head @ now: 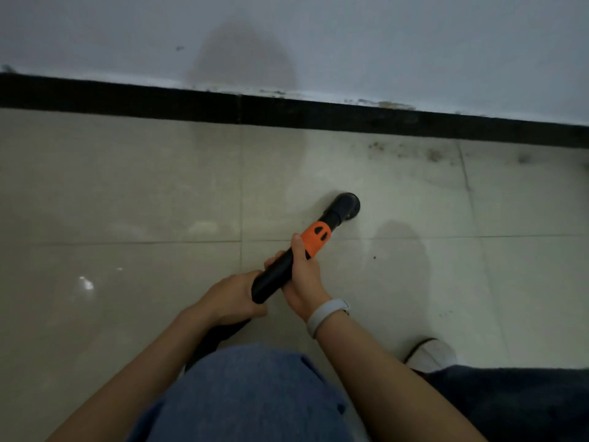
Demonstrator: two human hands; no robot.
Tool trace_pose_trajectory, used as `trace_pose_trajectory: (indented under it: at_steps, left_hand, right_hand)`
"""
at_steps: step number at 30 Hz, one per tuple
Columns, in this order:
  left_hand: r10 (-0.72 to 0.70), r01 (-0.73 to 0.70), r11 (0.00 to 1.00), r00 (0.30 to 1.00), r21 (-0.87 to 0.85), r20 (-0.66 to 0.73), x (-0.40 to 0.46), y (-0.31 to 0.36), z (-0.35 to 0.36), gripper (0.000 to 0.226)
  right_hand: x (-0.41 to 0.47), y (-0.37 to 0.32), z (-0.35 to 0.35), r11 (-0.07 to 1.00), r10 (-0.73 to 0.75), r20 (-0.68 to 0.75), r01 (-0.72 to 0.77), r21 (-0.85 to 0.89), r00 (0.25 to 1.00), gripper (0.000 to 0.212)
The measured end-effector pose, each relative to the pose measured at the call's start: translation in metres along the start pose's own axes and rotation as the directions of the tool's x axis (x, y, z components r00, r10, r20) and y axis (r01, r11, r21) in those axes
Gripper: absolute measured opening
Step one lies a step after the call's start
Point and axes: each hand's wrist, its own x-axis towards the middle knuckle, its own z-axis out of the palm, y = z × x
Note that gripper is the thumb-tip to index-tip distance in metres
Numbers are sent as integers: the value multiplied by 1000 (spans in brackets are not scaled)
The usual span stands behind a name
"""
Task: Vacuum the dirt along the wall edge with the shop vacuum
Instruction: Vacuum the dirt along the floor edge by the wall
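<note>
A black vacuum wand [277, 275] with an orange collar [315, 239] slants from lower left to upper right. Its round black nozzle [345, 207] rests on the pale floor tile, well short of the wall. My right hand [304, 277] is wrapped around the wand just below the orange collar. My left hand [234, 298] grips the wand's lower end, where the black hose [216, 339] runs back toward my body. Dark specks of dirt [417, 153] lie on the tile beside the black baseboard [287, 114], up and to the right of the nozzle.
A white wall [318, 43] with flaking paint rises above the baseboard. My right foot in a white shoe [430, 354] stands on the tile at lower right. More dirt [522, 159] lies further right along the baseboard. A small speck [374, 257] lies near the wand.
</note>
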Motion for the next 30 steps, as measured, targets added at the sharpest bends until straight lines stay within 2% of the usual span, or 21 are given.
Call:
trace_pose_trajectory:
  at_steps: [2, 4, 8, 10, 18, 22, 26, 30]
  left_hand:
    - [10, -10, 1000, 1000, -17, -14, 11, 7, -5, 30]
    - [-2, -6, 996, 996, -93, -85, 22, 14, -9, 26]
    - [-98, 34, 977, 947, -208, -305, 42, 30, -24, 21]
    - [-138, 56, 972, 924, -230, -357, 48, 37, -34, 19]
    - [-174, 136, 981, 937, -141, -303, 64, 70, -29, 31]
    - [-233, 231, 972, 932, -38, -278, 79, 95, -16, 24]
    - [-341, 371, 928, 893, 49, -293, 90, 112, 2, 30]
    - [-439, 492, 861, 846, 127, -301, 92, 134, 2, 35]
  right_hand:
    - [8, -10, 2, 1000, -9, 4, 9, -18, 1000, 23]
    - [22, -27, 14, 995, -7, 36, 10, -94, 999, 25]
    - [48, -67, 51, 962, 86, 201, -29, -270, 976, 28]
    - [56, -79, 63, 948, 126, 262, -39, -315, 957, 27]
    - [80, -106, 35, 926, 317, 336, -213, -311, 887, 20]
    - [96, -125, 8, 903, 386, 324, -283, -322, 863, 19]
    - [110, -136, -12, 872, 452, 300, -346, -346, 840, 16]
    - [114, -149, -19, 842, 524, 334, -417, -343, 783, 15]
